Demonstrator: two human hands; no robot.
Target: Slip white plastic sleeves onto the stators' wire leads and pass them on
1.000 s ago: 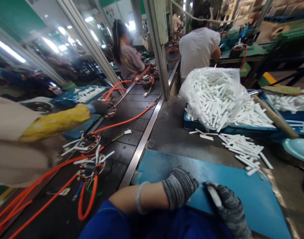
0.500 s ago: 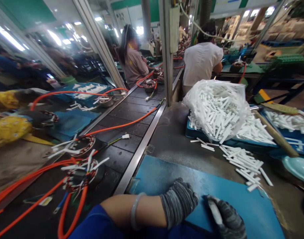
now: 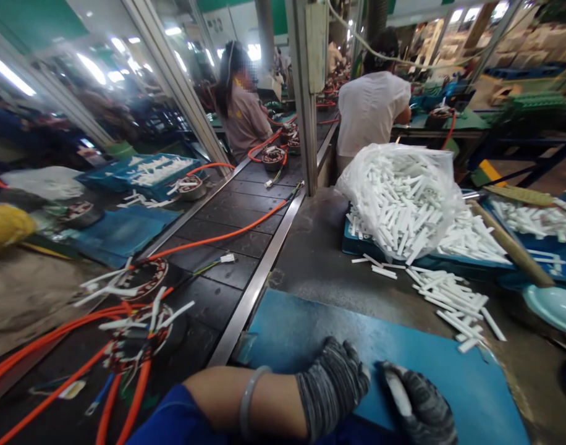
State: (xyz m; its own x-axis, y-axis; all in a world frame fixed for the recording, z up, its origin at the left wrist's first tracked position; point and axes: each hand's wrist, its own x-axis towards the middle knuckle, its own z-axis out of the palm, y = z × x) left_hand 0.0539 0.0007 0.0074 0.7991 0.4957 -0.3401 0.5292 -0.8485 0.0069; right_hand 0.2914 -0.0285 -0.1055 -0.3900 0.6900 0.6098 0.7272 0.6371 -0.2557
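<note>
My left hand [image 3: 336,384], in a grey-black striped knit glove, rests over the blue mat [image 3: 306,315] with its fingers curled inward. My right hand [image 3: 424,405], gloved alike, is closed just to its right. A pale strip [image 3: 398,395] shows along the right hand's near side; whether it is the glove's thumb or a held piece I cannot tell. The palms of both hands are hidden. Loose white tubes [image 3: 450,296] lie past the mat's far right edge, close to a clear bag [image 3: 401,198] filled with more of them.
Left of the mat, a metal rail [image 3: 246,315] edges the conveyor [image 3: 218,232]. On it sit wound motor stators [image 3: 139,340] with white tubes and orange cables [image 3: 135,395]. A blue tray [image 3: 352,242] stands under the bag. One co-worker's yellow sleeve [image 3: 7,228] shows at left.
The whole view has shifted slightly. My hands keep nearly the same pose. At far left, the co-worker's yellow sleeves have drawn back leftward, and an orange cable there has swung away.
</note>
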